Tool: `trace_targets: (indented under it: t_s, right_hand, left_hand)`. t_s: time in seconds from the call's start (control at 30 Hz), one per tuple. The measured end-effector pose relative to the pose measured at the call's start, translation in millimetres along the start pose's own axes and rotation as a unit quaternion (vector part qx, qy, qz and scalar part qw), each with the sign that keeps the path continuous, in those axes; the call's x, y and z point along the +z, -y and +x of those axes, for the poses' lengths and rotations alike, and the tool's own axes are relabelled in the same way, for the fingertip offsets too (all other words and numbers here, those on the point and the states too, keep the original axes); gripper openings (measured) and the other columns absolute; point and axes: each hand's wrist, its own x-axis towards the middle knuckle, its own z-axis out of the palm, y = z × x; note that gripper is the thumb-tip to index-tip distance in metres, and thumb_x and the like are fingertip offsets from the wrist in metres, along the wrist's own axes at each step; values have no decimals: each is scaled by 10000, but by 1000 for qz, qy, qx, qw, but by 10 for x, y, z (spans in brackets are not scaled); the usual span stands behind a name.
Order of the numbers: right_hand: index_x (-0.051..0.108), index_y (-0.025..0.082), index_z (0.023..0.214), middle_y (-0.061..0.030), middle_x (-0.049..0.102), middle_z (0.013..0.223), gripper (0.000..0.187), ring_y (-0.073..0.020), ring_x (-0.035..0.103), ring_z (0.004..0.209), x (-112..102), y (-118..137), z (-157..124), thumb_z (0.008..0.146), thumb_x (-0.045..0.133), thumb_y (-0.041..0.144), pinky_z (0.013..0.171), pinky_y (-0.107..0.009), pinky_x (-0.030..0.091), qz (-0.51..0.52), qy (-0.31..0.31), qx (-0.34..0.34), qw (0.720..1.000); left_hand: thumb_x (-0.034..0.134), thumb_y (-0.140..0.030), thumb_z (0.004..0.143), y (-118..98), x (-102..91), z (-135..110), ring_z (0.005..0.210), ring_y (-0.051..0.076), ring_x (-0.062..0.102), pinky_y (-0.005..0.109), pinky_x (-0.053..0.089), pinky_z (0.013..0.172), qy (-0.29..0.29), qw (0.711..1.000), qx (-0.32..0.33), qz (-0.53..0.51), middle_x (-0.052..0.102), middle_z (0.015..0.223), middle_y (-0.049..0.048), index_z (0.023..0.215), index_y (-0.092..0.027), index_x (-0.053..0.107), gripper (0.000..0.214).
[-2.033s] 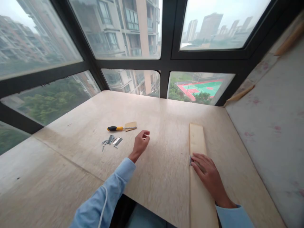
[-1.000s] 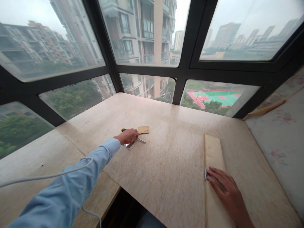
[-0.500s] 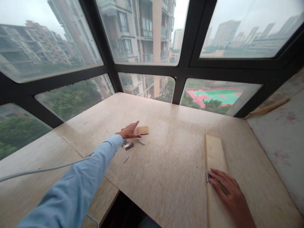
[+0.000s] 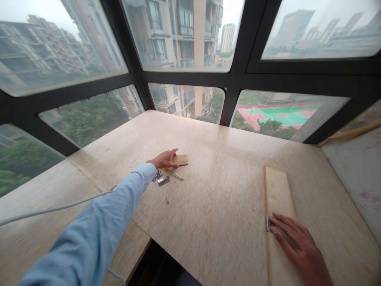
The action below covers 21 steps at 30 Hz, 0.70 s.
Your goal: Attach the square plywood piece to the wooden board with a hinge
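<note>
The screwdriver [image 4: 174,174] lies far out on the table [image 4: 220,206], mostly hidden under the left hand [image 4: 163,159], which lies flat and open, gripping nothing. Best to close on the handle, clear of the loose screws [image 4: 157,174]. The right hand [image 4: 300,246], fingers spread, pins the hinge [image 4: 268,223] on the near-right plank [image 4: 276,194].

The left hand [image 4: 163,159] hides the screwdriver [image 4: 175,174] handle; the plank [image 4: 276,194] runs off the bottom edge.
</note>
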Motion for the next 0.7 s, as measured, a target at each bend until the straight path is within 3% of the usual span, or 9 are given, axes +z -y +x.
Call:
trace_targets:
  t_s: [0.17,0.4,0.53,0.7]
  right_hand:
    - [685,227,1134,-47,704,1181,317,-249,625,1094,-14,5,4,992,522,460,954,-413,453,-9,5,4,1000]
    - [674,215,1161,-55,691,1207,294,-235,610,1121,-15,-2,8,998,535,416,969,-403,446,-14,11,2,1000]
    - [679,224,1152,-50,699,1196,262,-230,605,1126,1,27,18,993,553,389,976,-406,450,-6,1,12,1000]
    - [696,236,1139,-51,705,1195,230,-234,604,1135,24,64,20,975,592,358,984,-430,460,14,-6,54,998]
  left_hand:
    - [764,-428,673,-61,-47,28,1104,310,619,369,459,959,-10,1000,21,11,643,1202,148,1481,-77,378,962]
    - [717,-385,747,-210,-12,-121,1166,298,590,414,448,1029,-109,991,75,9,586,1281,152,1496,-105,306,899]
    - [703,-401,793,-448,30,-239,1173,291,602,431,470,1019,-140,980,142,-3,589,1309,142,1497,-153,292,853]
    - [696,-372,834,-931,142,-393,1186,298,602,458,481,1009,-149,964,222,1,603,1307,143,1520,-188,252,838]
